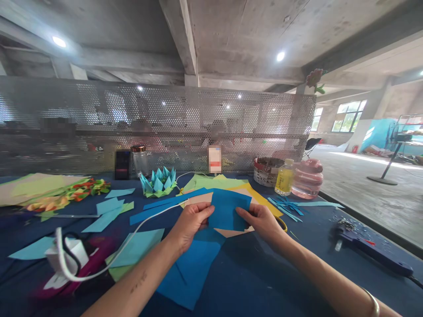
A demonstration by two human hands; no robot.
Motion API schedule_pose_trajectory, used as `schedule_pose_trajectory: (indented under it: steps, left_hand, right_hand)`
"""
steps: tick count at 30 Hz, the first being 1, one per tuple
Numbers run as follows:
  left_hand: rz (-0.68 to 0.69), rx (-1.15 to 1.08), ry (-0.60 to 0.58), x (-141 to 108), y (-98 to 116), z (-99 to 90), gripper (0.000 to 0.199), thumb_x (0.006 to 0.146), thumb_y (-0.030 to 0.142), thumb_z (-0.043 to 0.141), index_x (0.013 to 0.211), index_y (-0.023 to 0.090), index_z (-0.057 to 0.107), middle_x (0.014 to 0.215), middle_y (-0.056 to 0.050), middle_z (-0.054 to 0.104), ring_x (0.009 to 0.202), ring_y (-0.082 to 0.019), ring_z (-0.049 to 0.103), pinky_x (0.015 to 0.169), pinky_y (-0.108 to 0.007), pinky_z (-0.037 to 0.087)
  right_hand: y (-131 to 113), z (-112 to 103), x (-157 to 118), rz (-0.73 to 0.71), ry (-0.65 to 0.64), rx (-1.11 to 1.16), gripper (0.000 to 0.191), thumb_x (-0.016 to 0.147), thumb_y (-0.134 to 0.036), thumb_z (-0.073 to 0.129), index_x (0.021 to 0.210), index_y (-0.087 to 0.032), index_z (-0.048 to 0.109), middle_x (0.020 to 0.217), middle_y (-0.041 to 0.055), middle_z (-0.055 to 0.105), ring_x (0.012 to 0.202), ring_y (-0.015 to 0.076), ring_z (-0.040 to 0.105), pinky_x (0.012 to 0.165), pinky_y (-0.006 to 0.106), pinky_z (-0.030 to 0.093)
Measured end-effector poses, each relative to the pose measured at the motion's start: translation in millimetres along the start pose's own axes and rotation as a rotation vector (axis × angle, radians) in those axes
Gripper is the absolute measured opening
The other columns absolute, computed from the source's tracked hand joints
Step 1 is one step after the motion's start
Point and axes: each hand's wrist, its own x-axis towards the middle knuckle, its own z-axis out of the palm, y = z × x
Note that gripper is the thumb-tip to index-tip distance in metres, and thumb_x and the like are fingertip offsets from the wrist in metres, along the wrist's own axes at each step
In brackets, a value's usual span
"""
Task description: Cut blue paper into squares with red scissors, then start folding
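A blue paper square (228,210) is held upright between my two hands near the middle of the table. My left hand (194,220) pinches its left edge, thumb in front and fingers behind. At the right edge, my right hand (256,218) grips the same paper, its thumb on the front face. Below them a larger blue sheet (190,273) lies flat on the dark blue tabletop. Behind the hands are yellow sheets (261,198), green sheets (214,182) and long blue strips (158,209).
On the left stand a white plug (68,255) with a cable and light blue sheets (140,246). A folded paper crown (158,182) sits behind. At right are a yellow bottle (284,179), a pink container (308,180), a basket (268,171) and a glue gun (373,253).
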Motion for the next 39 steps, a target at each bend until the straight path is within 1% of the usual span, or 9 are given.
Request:
schedule_pose_trajectory:
  steps: [7,10,13,17,20,25,29,35,39]
  left_hand:
    - [0.003,0.034,0.01,-0.3,-0.9,0.7,0.023,0.065,0.04,0.073,0.064,0.017,0.069,0.054,0.002,0.06,0.048,-0.009,0.047,0.051,-0.021,0.037]
    - [0.008,0.039,0.022,-1.9,0.9,2.9,0.025,0.065,0.04,0.073,0.059,0.017,0.066,0.052,0.003,0.057,0.046,-0.008,0.043,0.05,-0.021,0.036]
    - [-0.007,0.057,0.034,-1.9,1.0,3.6,0.023,0.064,0.039,0.074,0.063,0.017,0.068,0.054,0.002,0.06,0.048,-0.009,0.046,0.051,-0.021,0.038]
    - [-0.025,0.015,-0.021,-1.6,-0.3,2.4,0.024,0.064,0.038,0.076,0.078,0.019,0.073,0.067,-0.001,0.07,0.059,-0.013,0.059,0.06,-0.023,0.045]
    - [-0.018,-0.005,-0.064,-1.8,-1.2,1.3,0.028,0.065,0.039,0.076,0.084,0.018,0.074,0.072,-0.003,0.073,0.063,-0.015,0.063,0.063,-0.024,0.048]
    - [-0.018,-0.013,-0.066,-0.4,-4.0,-0.6,0.029,0.064,0.039,0.077,0.084,0.018,0.074,0.072,-0.003,0.073,0.061,-0.013,0.062,0.059,-0.022,0.047]
    - [-0.017,-0.003,-0.069,1.2,-6.0,-2.2,0.031,0.065,0.042,0.075,0.083,0.017,0.073,0.069,-0.003,0.071,0.061,-0.014,0.061,0.064,-0.024,0.049]
    - [-0.02,0.02,-0.046,0.3,-5.1,-1.5,0.031,0.064,0.045,0.076,0.076,0.017,0.072,0.057,0.0,0.063,0.055,-0.011,0.055,0.06,-0.023,0.048]
    - [-0.007,0.04,-0.028,0.9,-5.3,-1.5,0.034,0.063,0.048,0.075,0.073,0.016,0.07,0.057,0.0,0.062,0.054,-0.012,0.055,0.059,-0.025,0.046]
  right_hand:
    - [4.1,-1.3,1.5,-0.004,-0.014,0.01,0.048,0.068,-0.064,0.063,0.069,-0.016,0.061,0.059,-0.0017,0.057,0.052,0.0109,0.049,0.052,0.025,0.042]
    - [4.6,-2.2,1.9,0.005,-0.046,0.046,0.049,0.067,-0.063,0.064,0.075,-0.015,0.065,0.067,0.0015,0.064,0.061,0.0155,0.057,0.061,0.029,0.049]
    - [4.3,-2.6,1.6,0.011,-0.052,0.073,0.048,0.068,-0.062,0.065,0.079,-0.015,0.066,0.074,0.0038,0.068,0.07,0.0196,0.062,0.069,0.034,0.052]
    - [5.7,-3.2,1.8,-0.005,-0.026,0.061,0.046,0.069,-0.061,0.064,0.077,-0.016,0.068,0.069,0.004,0.068,0.07,0.0213,0.063,0.066,0.034,0.052]
    - [7.1,-3.5,2.5,-0.022,-0.011,0.04,0.045,0.07,-0.061,0.063,0.074,-0.017,0.069,0.065,0.0036,0.066,0.069,0.022,0.063,0.062,0.033,0.052]
    - [8.3,-3.4,3.0,-0.025,-0.021,0.028,0.043,0.072,-0.059,0.062,0.072,-0.017,0.068,0.063,0.0028,0.064,0.067,0.0208,0.061,0.06,0.031,0.05]
    - [9.7,-3.9,3.6,-0.011,-0.022,0.012,0.043,0.072,-0.059,0.061,0.069,-0.016,0.067,0.06,0.0021,0.062,0.064,0.0191,0.059,0.057,0.029,0.048]
    - [9.0,-4.6,5.3,-0.007,-0.026,0.041,0.043,0.071,-0.058,0.063,0.07,-0.015,0.064,0.063,0.0002,0.061,0.055,0.0123,0.051,0.052,0.024,0.042]
    - [9.5,-5.3,6.1,0.002,-0.036,0.055,0.046,0.069,-0.06,0.064,0.072,-0.015,0.065,0.068,0.0019,0.065,0.059,0.014,0.054,0.056,0.026,0.045]
